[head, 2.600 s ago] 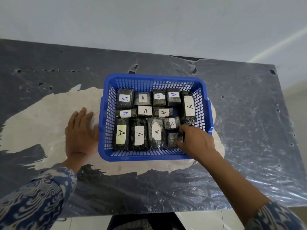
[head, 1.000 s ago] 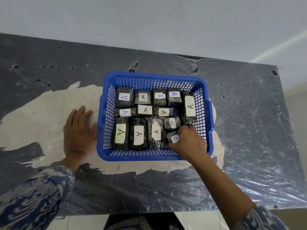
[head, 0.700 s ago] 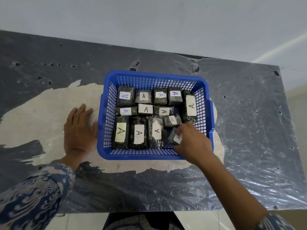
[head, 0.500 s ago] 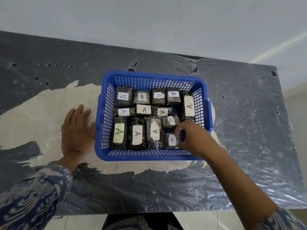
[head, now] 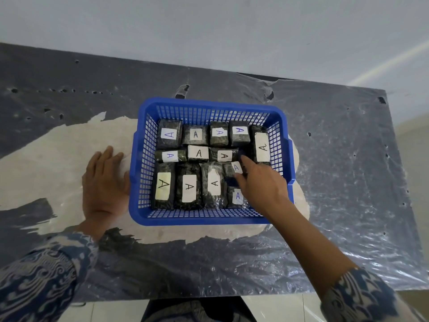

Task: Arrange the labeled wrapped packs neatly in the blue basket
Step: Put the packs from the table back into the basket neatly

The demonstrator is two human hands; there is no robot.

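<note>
Every wrapped pack in the blue basket (head: 210, 219) carries a white paper label with a single handwritten letter "A".

In the far row, the left pack (head: 169, 134) has its blue "A" upside down, the next pack (head: 195, 134) a dark upright "A", the third pack (head: 219, 133) a blue "A", and the fourth pack (head: 239, 133) a blue "A".

In the middle row, three packs read "A": blue on the left one (head: 170, 155), dark on the other two (head: 198, 153) (head: 223, 155).

The tall pack (head: 262, 147) by the right wall shows a dark "A" turned sideways.

In the near row, three long packs (head: 164, 185) (head: 189, 187) (head: 214, 183) bear dark "A"s, the third sideways. Two small packs (head: 236, 168) (head: 237, 196) beside the right hand (head: 262, 184) show blue "A"s.
</note>
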